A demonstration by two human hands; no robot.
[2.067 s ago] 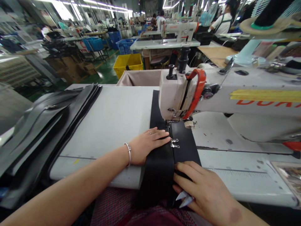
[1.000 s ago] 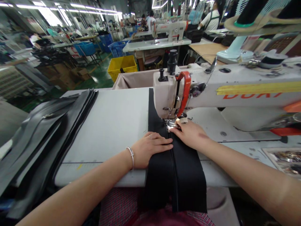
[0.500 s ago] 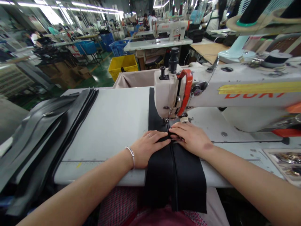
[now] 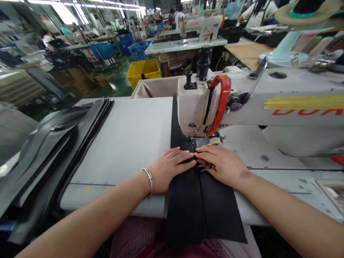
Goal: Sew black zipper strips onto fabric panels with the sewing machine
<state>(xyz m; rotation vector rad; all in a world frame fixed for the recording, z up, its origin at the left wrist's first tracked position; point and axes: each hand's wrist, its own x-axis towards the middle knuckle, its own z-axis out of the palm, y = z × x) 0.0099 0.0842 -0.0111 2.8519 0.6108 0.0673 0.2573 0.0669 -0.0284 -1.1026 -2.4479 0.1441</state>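
Note:
Black leather-like panels (image 4: 185, 200) lie under the sewing machine head (image 4: 195, 107), with a seam or zipper line running lengthwise between them. Their near end hangs over the table edge toward my lap. My left hand (image 4: 172, 166) rests flat on the left panel, fingers stretched toward the seam. Opposite it, my right hand (image 4: 221, 163) presses its fingertips beside the seam, just in front of the presser foot (image 4: 191, 141). Pointed metal blades of what look like thread snips (image 4: 206, 167) poke out from under my right palm; their handle is hidden.
Long black strips (image 4: 61, 143) are piled at the table's left edge. A fabric-lined bin (image 4: 156, 87) stands behind the table, with a yellow crate (image 4: 143, 71) beyond. At right lies a tray of small parts (image 4: 333, 195). People work at machines farther back.
The view has shifted slightly, so the machine appears farther right. Both hands stay on the black panels near the foot. The snips' blades show more plainly under my right palm.

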